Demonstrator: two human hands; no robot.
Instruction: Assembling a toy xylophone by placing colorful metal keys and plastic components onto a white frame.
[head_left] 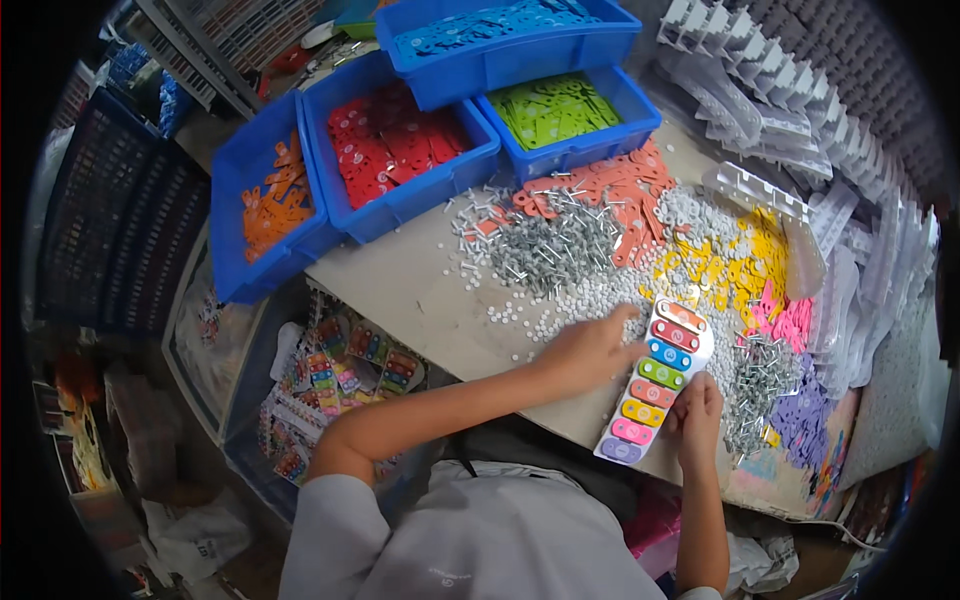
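Observation:
A toy xylophone (652,378) stands tilted at the table's front edge, a long white base with a row of coloured bars: orange, red, blue, green, salmon, yellow, pink and purple. My right hand (697,408) is closed on its right edge, around the lower half. My left hand (592,352) reaches in from the left, thumb and fingers apart, with the thumb close to the base's left edge by the blue bar. Its fingertips are over small white round pieces (540,318) scattered on the table; nothing shows between them.
Blue bins hold orange (280,205), red (385,145), green (555,110) and blue bars (500,28). Metal pins (555,240) and salmon (635,190), yellow (750,255), pink (785,318) and purple bars (800,415) lie piled. White bases (850,290) stack right; finished-looking xylophones (345,355) lie in a crate below left.

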